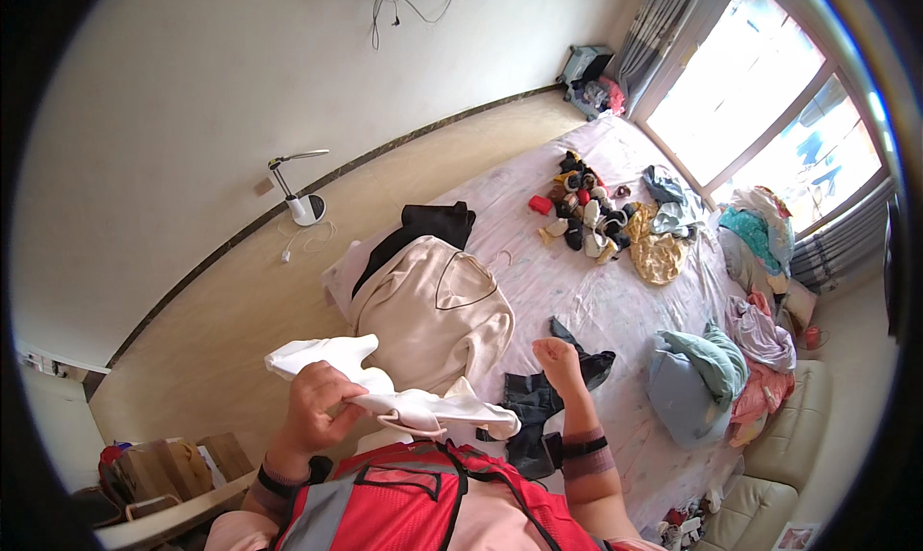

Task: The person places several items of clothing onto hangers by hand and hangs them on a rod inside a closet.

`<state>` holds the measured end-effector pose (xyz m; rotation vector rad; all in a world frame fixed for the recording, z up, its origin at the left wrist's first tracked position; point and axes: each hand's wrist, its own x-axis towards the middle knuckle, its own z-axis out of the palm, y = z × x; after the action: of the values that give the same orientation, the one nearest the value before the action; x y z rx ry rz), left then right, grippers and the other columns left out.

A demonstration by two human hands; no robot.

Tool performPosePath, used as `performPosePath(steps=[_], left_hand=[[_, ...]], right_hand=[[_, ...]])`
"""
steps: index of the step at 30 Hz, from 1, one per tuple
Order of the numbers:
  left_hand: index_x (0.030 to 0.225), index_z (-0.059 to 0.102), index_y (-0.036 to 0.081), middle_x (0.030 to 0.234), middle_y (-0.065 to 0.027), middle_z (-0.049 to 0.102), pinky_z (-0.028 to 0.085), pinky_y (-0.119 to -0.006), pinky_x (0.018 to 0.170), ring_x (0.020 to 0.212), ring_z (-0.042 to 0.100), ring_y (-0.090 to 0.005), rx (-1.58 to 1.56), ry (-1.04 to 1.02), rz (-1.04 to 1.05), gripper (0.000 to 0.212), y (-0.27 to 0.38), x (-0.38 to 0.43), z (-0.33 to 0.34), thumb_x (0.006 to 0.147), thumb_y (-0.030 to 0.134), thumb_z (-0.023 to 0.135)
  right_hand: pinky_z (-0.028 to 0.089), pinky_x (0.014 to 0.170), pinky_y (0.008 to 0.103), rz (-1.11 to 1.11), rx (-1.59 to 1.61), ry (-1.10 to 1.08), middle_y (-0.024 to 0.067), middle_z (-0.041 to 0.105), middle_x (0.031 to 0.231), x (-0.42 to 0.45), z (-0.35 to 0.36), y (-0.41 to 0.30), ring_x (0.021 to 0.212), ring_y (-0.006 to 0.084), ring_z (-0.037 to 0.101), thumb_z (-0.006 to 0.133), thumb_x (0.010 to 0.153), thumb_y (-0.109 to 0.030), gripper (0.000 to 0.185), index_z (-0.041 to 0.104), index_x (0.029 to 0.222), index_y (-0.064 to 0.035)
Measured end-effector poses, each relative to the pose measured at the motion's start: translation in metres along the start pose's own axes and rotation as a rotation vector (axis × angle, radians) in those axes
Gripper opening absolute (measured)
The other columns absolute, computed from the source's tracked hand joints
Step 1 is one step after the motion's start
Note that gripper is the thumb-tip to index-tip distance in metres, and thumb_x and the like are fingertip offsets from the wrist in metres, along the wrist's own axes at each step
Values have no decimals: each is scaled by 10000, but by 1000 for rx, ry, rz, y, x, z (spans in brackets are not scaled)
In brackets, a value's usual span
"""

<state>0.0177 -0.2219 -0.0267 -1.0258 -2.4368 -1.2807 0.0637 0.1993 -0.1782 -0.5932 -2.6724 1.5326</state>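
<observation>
My left hand (322, 405) pinches a white garment (418, 405) between thumb and fingers, above the near edge of the bed. A pale pink hanger (411, 428) shows against the garment, close to my chest. My right hand (557, 363) is raised over the bed with its fingers curled; whether anything is inside them cannot be told. Just beyond the white garment lies a beige V-neck sweater (433, 306) with dark trim, partly over black folded cloth (440, 223). Dark jeans (530, 421) lie beneath and beside my right forearm.
A pile of socks (591, 205) and yellow cloth (657, 257) lie on the far bed (562, 284). Pillows (692, 385) and heaped bedding (764, 334) are at the right. A desk lamp (306, 208) stands on the floor at left; cardboard boxes (166, 472) are at lower left.
</observation>
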Motion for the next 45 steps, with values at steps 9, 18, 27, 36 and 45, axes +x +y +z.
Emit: performPosePath(steps=[9, 18, 27, 36, 45], left_hand=[[792, 682, 101, 719, -50, 601, 421, -366, 613, 650, 557, -255, 5, -131, -114, 201, -53, 1, 2, 601, 69, 738], [803, 678, 110, 731, -49, 598, 424, -369, 615, 655, 553, -257, 19, -176, -258, 225, -87, -7, -4, 588, 52, 711], [790, 674, 106, 731, -43, 598, 438, -360, 616, 651, 559, -248, 41, -179, -358, 210, -107, -15, -1, 593, 65, 731], [768, 665, 98, 728, -47, 612, 451, -352, 629, 655, 571, -249, 28, -178, -390, 204, -111, -14, -6, 578, 72, 732], [761, 655, 108, 728, -41, 611, 445, -357, 621, 653, 570, -242, 53, -194, -331, 198, -109, -10, 2, 585, 81, 740]], right_hand=[[493, 645, 294, 237, -97, -1, 63, 702, 795, 113, 87, 95, 703, 134, 625, 700, 814, -167, 242, 715, 952, 31], [526, 799, 429, 549, -294, -11, 163, 714, 876, 190, 145, 162, 879, 337, 682, 684, 729, -289, 291, 740, 900, -60], [458, 976, 458, 405, -568, -78, 150, 610, 1231, 234, 176, 180, 1158, 336, 566, 645, 714, -307, 328, 730, 962, -110], [498, 568, 357, 352, -445, -131, 75, 612, 656, 238, 172, 224, 623, 228, 640, 702, 722, -216, 242, 689, 843, -8], [485, 627, 307, 285, -27, -127, 32, 612, 702, 215, 161, 172, 681, 129, 581, 658, 756, -88, 176, 683, 896, 14]])
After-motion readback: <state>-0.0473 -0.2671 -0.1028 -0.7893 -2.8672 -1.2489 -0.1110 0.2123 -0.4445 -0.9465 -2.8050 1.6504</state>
